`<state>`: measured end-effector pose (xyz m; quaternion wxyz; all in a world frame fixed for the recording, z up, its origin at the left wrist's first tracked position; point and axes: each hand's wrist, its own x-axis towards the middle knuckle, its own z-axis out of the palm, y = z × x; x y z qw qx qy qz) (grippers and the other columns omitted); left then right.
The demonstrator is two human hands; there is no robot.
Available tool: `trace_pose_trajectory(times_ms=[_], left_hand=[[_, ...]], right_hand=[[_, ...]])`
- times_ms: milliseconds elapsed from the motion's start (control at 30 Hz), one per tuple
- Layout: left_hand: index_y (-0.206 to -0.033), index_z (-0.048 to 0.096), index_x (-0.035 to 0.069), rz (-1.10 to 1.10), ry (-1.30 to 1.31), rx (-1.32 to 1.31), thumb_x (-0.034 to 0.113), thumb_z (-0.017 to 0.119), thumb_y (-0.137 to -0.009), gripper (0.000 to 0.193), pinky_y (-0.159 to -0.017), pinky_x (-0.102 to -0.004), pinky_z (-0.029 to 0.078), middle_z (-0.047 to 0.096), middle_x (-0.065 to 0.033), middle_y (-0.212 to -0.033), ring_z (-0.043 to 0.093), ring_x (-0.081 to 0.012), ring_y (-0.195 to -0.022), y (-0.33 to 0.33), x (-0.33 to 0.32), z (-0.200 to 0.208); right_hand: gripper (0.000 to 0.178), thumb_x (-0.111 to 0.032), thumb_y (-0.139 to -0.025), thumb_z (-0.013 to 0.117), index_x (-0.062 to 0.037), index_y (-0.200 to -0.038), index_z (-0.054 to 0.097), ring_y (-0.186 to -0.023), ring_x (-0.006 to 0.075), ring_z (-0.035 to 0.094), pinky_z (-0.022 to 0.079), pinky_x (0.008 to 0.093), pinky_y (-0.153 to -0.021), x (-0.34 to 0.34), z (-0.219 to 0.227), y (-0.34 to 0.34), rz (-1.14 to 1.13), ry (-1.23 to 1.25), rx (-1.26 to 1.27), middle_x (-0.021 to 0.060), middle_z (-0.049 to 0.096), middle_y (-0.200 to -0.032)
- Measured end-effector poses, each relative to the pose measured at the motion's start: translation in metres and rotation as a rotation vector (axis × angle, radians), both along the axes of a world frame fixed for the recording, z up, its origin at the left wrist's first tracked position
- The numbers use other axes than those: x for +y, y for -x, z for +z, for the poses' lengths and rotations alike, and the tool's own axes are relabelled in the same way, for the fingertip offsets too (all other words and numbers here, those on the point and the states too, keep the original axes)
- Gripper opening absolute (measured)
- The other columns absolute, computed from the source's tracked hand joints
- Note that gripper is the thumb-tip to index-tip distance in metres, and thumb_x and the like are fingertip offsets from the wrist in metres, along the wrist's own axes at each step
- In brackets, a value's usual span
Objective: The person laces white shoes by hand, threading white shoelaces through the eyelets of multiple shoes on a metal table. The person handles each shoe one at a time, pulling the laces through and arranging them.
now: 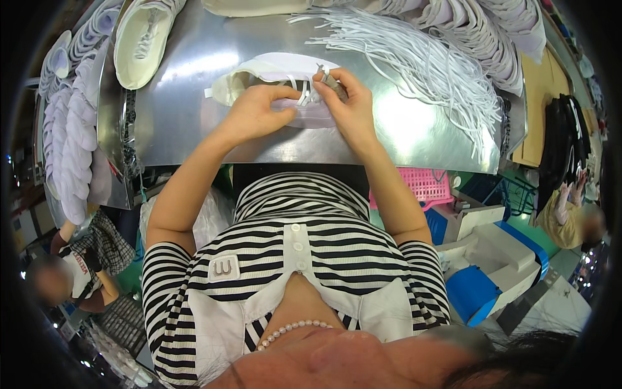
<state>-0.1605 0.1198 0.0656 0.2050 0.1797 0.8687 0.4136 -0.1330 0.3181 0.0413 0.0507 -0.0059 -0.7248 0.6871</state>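
Observation:
A white shoe upper (275, 67) lies on the metal table in front of me, its lacing side turned toward me. A white shoelace (303, 94) runs in loops across its opening. My left hand (262, 115) is curled on the upper's near side, thumb and index finger beside the lace loops; its other fingers are partly hidden. Pinched in my right hand (348, 104) is a small grey metal tool (333, 85) with a thin tip, held at the upper's right end next to the lace. The tool's exact kind is too small to make out.
Loose white shoelaces (414, 65) spread over the table's (259, 152) right side. Stacked white uppers (476, 39) stand behind them, more (71, 136) at the left. A laced cream shoe (144, 45) sits far left. A pink basket (421, 186) is below the right edge. Co-workers (91, 266) are on both sides.

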Motion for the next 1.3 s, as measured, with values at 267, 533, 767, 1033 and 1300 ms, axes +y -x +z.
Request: trace_pose_trajectory(times_ms=[267,533,767,1033,1300], left_hand=[[-0.096,0.074,0.011,0.089,0.112,0.145,0.041,0.075,-0.078,0.035,-0.069,-0.0390,0.049,0.071,-0.0124,-0.085,0.066,-0.0313,-0.079,-0.005,0.012,-0.002],[-0.090,0.072,0.008,0.071,0.114,0.288,0.039,0.073,-0.081,0.032,-0.063,-0.0398,0.049,0.070,-0.0130,-0.079,0.065,-0.0316,-0.069,-0.008,0.013,-0.005],[-0.087,0.071,0.006,0.054,0.080,0.385,0.034,0.076,-0.080,0.029,-0.059,-0.0386,0.048,0.069,-0.0130,-0.077,0.065,-0.0310,-0.066,-0.010,0.011,-0.010],[-0.087,0.068,0.001,0.049,0.021,0.615,0.012,0.078,-0.078,0.017,-0.062,-0.0374,0.050,0.068,-0.0140,-0.079,0.066,-0.0311,-0.070,-0.031,0.018,-0.013],[-0.085,0.068,0.005,0.023,-0.049,0.655,0.009,0.078,-0.075,0.015,-0.061,-0.0358,0.047,0.066,-0.0096,-0.074,0.062,-0.0279,-0.065,-0.031,0.013,-0.014]], right_hand=[[0.015,-0.007,-0.091,0.068,-0.0005,-0.105,0.065,-0.080,0.0066,0.058,0.047,0.0223,-0.071,0.001,-0.004,-0.002,0.018,-0.106,0.052,0.0026,0.064,-0.090],[0.017,-0.011,-0.092,0.065,-0.0017,-0.105,0.058,-0.078,0.0328,0.068,0.051,0.0380,-0.068,0.007,-0.003,-0.056,0.033,-0.273,-0.029,0.0176,0.067,-0.089],[0.015,-0.011,-0.092,0.064,-0.0012,-0.102,0.058,-0.076,0.0367,0.067,0.050,0.0418,-0.066,0.005,-0.012,-0.058,0.073,-0.309,-0.087,0.0186,0.068,-0.086],[0.019,-0.015,-0.091,0.064,-0.0012,-0.103,0.056,-0.079,0.0387,0.067,0.051,0.0463,-0.069,-0.009,-0.014,-0.051,0.042,-0.332,-0.196,0.0188,0.069,-0.086],[0.022,-0.014,-0.092,0.063,-0.0020,-0.106,0.051,-0.079,0.0352,0.068,0.051,0.0444,-0.066,0.011,0.008,-0.052,0.150,-0.555,-0.172,0.0186,0.069,-0.084]])
